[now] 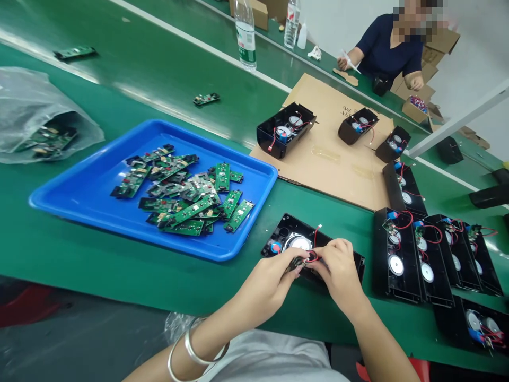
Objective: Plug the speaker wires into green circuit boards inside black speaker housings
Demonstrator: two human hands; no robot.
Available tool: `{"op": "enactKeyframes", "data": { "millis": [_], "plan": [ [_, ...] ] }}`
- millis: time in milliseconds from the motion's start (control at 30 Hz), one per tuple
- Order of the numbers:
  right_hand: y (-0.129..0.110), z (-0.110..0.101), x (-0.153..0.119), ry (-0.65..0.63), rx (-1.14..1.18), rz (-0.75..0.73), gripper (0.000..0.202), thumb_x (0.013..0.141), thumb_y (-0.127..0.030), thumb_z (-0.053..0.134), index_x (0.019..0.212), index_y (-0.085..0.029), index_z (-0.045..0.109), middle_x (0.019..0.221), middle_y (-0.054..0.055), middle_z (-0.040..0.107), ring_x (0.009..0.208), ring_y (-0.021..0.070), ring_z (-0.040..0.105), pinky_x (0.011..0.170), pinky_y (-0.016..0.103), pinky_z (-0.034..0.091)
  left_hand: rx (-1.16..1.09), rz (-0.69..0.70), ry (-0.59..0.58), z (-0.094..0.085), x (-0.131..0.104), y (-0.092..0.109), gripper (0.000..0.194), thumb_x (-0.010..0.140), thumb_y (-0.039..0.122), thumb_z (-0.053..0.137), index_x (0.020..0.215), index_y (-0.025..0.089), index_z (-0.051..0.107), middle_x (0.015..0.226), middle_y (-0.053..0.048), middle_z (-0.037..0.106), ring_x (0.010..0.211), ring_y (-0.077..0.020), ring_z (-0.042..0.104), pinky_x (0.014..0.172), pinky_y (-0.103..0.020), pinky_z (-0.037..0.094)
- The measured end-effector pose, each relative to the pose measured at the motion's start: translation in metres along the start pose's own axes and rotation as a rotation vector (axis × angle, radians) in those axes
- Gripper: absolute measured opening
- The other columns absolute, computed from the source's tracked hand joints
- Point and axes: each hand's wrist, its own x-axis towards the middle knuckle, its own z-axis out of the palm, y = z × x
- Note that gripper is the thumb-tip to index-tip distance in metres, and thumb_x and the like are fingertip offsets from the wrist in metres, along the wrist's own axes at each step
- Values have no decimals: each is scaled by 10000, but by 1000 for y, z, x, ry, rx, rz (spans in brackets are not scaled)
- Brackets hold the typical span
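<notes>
In the head view an open black speaker housing [284, 229] lies on the green table, with a round speaker [299, 242] and a blue part inside. Over it, my left hand [274, 278] pinches a small circuit board [295, 263]. Close beside, my right hand [340, 268] has its fingers closed on a red and black wire [313, 255] at the board. The wire's end at the board is partly hidden by my fingers. A second thin wire with a white connector [319, 227] stands up from the housing.
A blue tray [51, 199] of green boards is at the left, beside a plastic bag [24, 101]. Cardboard [318, 172] with black housings lies behind; several more housings [397, 286] stand right. A bottle [245, 42] and a person [392, 48] are farther back.
</notes>
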Motion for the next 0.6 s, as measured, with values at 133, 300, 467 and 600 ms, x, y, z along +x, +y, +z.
{"op": "enactKeyframes", "data": {
  "millis": [133, 300, 467, 600],
  "plan": [
    [8, -11, 9, -105, 193, 158, 74, 882, -268, 568, 881, -213, 619, 792, 22, 680, 719, 176, 607, 645, 297, 466, -5, -38, 68, 0, -7, 1, 237, 856, 253, 448, 1045, 240, 589, 761, 4, 721, 607, -178, 666, 600, -251, 508],
    [11, -5, 23, -120, 257, 485, 26, 829, -183, 534, 830, -209, 536, 765, 30, 692, 651, 189, 651, 578, 283, 480, 156, -5, 159, 0, -19, 1, 225, 866, 289, 468, 1041, 218, 591, 612, 20, 672, 457, -165, 604, 491, -241, 468],
    [6, 5, 21, -82, 506, 593, 113, 772, -188, 554, 853, -221, 483, 704, -10, 656, 521, 150, 601, 488, 250, 471, 210, 11, 212, 4, -19, 0, 216, 868, 277, 475, 1040, 208, 587, 714, -27, 713, 534, -183, 664, 513, -244, 487],
    [4, -4, -3, 37, 564, 580, 71, 833, -266, 546, 843, -204, 579, 726, 11, 657, 559, 144, 594, 497, 245, 482, 229, -3, 230, 11, -12, 0, 234, 875, 272, 472, 1077, 197, 566, 787, -51, 740, 596, -211, 700, 555, -271, 519]
  ]
}}
